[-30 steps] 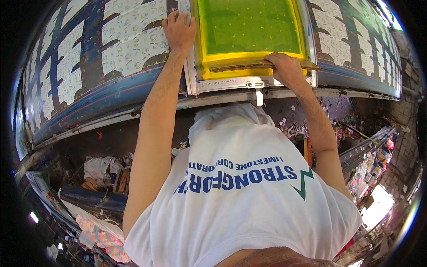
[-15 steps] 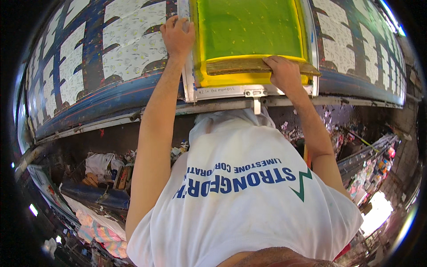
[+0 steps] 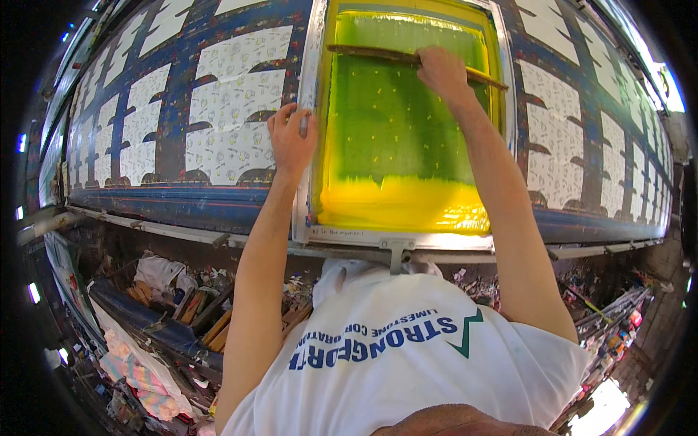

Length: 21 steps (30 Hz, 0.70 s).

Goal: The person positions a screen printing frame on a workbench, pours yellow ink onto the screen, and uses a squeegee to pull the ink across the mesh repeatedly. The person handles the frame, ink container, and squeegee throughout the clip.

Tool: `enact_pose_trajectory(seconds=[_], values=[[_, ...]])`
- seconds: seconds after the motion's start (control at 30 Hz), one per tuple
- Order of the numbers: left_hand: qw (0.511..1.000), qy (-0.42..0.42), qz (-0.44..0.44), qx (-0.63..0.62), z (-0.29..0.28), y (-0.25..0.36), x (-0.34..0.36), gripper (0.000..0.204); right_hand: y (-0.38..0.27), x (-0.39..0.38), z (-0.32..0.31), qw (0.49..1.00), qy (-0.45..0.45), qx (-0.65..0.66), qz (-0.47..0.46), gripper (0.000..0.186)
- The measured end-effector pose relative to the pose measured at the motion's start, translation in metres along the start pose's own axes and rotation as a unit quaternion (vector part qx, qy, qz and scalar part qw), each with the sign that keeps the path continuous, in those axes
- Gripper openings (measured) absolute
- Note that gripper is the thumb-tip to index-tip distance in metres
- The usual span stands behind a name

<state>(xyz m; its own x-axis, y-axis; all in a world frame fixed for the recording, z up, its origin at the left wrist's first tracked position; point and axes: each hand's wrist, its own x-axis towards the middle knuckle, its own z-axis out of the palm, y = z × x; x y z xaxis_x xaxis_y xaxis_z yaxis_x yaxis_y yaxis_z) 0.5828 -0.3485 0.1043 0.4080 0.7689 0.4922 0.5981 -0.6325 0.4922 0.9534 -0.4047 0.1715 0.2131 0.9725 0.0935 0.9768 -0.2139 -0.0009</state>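
A screen-printing frame [image 3: 309, 80] with pale metal rails lies on the long table below me. Its mesh [image 3: 385, 123] looks green, with small yellow specks. Bright yellow ink [image 3: 392, 205] spreads across the near end of the mesh. My right hand [image 3: 442, 73] is closed round a long wooden squeegee [image 3: 367, 54], which lies crosswise over the far part of the mesh, slightly slanted. At the left rail, my left hand [image 3: 292, 142] curls its fingers over the frame's edge.
Printed white fabric pieces [image 3: 240, 109] lie in rows on the dark blue table [image 3: 174, 200], left and right of the frame. A metal bracket [image 3: 396, 251] juts from the frame's near side. Below the table edge are scraps, wooden pieces and a pastel cloth [image 3: 138, 374].
My right hand has pushed the squeegee from the near end of the screen to its far part. The view has shifted, showing more of the table; my left hand stays at the left rail.
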Motion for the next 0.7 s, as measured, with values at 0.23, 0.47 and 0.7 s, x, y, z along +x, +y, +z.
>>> enact_pose_trajectory(seconds=[0.23, 0.47, 0.7], values=[[1.000, 0.009, -0.001, 0.024, -0.001, 0.009, 0.001, 0.024, 0.056, 0.118, 0.013, 0.999, 0.030, -0.019, -0.025, 0.028], [0.999, -0.009, -0.002, 0.048, -0.003, 0.012, 0.001, 0.023, 0.097, 0.171, 0.001, 0.997, -0.020, 0.040, -0.062, 0.033], [0.998, -0.010, -0.002, 0.062, -0.004, 0.015, 0.005, 0.023, 0.099, 0.187, 0.013, 0.997, -0.019, 0.026, -0.063, 0.034]])
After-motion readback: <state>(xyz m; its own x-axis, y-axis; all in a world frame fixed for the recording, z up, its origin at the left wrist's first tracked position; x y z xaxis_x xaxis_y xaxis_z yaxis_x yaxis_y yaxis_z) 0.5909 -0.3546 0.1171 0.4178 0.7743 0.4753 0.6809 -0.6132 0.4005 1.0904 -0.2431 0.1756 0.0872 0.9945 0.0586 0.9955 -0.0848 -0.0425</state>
